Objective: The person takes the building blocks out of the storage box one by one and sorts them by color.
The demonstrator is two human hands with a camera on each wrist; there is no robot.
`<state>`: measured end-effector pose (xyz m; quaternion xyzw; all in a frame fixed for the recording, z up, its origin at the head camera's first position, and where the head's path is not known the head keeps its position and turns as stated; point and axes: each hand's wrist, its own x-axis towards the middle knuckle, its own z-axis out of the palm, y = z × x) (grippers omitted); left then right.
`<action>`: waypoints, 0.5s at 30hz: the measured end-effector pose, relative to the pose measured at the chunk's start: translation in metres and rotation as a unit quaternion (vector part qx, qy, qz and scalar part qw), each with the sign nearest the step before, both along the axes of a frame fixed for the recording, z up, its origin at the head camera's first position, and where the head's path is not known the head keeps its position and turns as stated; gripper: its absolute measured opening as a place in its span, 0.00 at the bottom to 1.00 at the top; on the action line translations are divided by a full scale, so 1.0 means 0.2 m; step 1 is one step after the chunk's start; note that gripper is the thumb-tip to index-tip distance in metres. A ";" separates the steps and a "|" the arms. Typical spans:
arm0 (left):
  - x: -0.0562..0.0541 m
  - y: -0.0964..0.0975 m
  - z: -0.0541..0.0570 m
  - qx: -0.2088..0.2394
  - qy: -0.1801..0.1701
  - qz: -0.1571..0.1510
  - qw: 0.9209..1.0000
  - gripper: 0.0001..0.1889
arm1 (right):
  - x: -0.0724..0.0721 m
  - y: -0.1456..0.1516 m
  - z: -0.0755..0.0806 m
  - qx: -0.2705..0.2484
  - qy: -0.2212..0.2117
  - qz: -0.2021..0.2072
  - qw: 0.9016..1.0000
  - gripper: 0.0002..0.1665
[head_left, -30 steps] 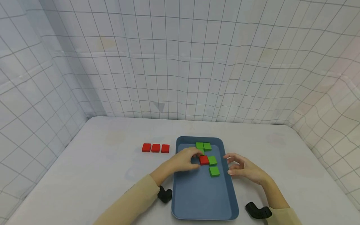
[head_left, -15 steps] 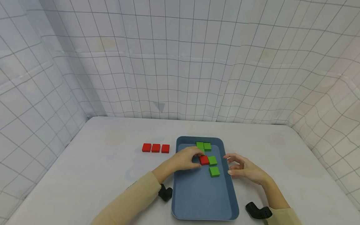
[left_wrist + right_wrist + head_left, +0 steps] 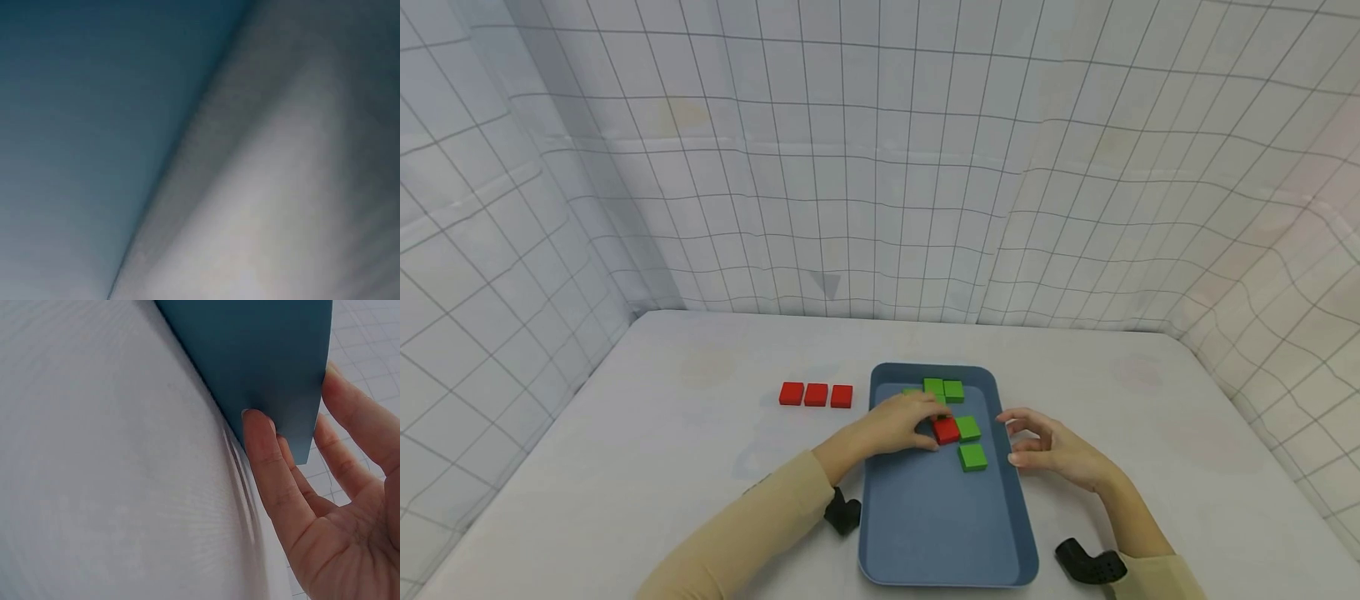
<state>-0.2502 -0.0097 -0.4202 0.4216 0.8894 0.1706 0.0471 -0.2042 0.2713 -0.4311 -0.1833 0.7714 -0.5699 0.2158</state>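
Left hand (image 3: 897, 424) shifted right, blocks (image 3: 946, 431) in blue tray (image 3: 947, 529)

In the head view, the left sleeve (image 3: 760, 525) is showing as beige cloth in the lower left-centre of the frame, with soft folds creasing near the bottom edge. A thin dark mark is running along its upper side. Just beside its end, a small matte black angular piece (image 3: 842, 512) is jutting out. Toward the lower right, the right sleeve (image 3: 1157, 577) is matching in beige, and a black elbow-shaped piece (image 3: 1090, 562) is curving next to it, tiny dots speckling one end. Both the left hand (image 3: 895, 425) and the right hand (image 3: 1060, 454) are showing bare.
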 end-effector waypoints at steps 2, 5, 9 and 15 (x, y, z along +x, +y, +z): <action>-0.01 0.00 -0.01 -0.011 0.005 -0.012 1.000 0.24 | 0.00 0.00 0.00 0.000 0.000 0.000 1.000 0.34; -0.01 0.00 -0.01 -0.017 0.007 -0.025 1.000 0.23 | 0.00 0.00 0.00 0.000 0.001 0.000 1.000 0.34; -0.02 0.00 -0.01 -0.007 -0.003 -0.026 1.000 0.22 | 0.00 0.00 -0.01 -0.002 0.002 0.002 1.000 0.33; -0.02 -0.01 0.00 0.023 -0.023 -0.025 0.999 0.20 | 0.00 0.01 -0.01 -0.003 0.002 0.002 1.000 0.34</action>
